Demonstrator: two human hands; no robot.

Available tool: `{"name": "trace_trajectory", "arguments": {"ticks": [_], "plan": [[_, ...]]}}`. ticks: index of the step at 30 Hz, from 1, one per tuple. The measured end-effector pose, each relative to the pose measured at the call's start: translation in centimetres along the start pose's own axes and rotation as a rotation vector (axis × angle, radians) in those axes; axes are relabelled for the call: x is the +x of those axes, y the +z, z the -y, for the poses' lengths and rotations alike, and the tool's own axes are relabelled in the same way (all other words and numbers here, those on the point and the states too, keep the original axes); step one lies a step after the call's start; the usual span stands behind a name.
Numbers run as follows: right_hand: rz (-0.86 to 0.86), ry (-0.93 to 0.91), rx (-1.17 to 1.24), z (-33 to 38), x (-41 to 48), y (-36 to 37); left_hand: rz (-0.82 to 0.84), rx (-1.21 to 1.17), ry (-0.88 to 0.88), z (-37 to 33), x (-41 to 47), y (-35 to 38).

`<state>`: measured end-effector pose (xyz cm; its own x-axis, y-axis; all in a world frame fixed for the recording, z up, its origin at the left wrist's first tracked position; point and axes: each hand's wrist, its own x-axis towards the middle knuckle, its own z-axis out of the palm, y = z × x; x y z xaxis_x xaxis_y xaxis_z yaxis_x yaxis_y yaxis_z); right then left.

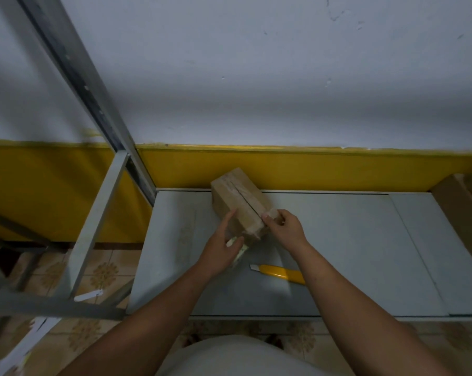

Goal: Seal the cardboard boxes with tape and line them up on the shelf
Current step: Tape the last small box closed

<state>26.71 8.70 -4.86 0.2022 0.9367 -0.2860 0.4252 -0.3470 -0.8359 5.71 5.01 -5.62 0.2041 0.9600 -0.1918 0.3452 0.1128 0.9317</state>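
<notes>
Seemingly left grip (220, 253) clutches roll (239, 249), forefinger bracing box (237, 195) by shelf's (346, 248) back edge; right grip (283, 226) pinches tape (271, 213) taut over seam.

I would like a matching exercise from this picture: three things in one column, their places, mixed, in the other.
Things: 1 cardboard box; 2 yellow knife; 3 second box.
Places: A at the right edge of the shelf; B gripped by the right hand, touched by the left hand; C lying between the forearms.
Pairs: 1-B, 2-C, 3-A.
</notes>
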Motion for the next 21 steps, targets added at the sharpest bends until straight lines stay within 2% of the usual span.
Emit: {"name": "trace_trajectory", "arguments": {"ticks": [5, 7, 10, 11, 13, 15, 18, 21], "plan": [[-0.015, 0.043, -0.016, -1.8, -1.6, -1.7, 0.037, 0.022, -0.029, -0.4, 0.5, -0.5], [0.056, 0.028, -0.203, -4.3, -3.0, -3.3, 0.073, -0.002, -0.045, -0.6, 0.4, -1.0], [0.313, 0.057, -0.707, -7.9, -4.9, -4.3, 0.109, 0.020, -0.053, -0.5, 0.8, -1.6], [0.350, 0.052, -0.805, -8.8, -5.5, -4.0, 0.119, 0.012, -0.057, -0.5, 0.9, -1.6], [0.320, 0.003, -0.877, -9.7, -6.3, -3.3, 0.135, -0.015, -0.059, -0.8, 0.8, -1.7], [0.284, -0.059, -0.859, -10.2, -7.0, -3.0, 0.152, -0.028, -0.065, -0.8, 0.9, -1.7], [0.310, -0.101, -0.580, -10.1, -8.5, -4.2, 0.171, -0.042, -0.076, -1.0, 1.0, -1.8], [0.289, -0.172, -0.419, -8.4, -11.1, -6.3, 0.176, -0.023, -0.058, -1.2, 1.0, -2.0]]}}
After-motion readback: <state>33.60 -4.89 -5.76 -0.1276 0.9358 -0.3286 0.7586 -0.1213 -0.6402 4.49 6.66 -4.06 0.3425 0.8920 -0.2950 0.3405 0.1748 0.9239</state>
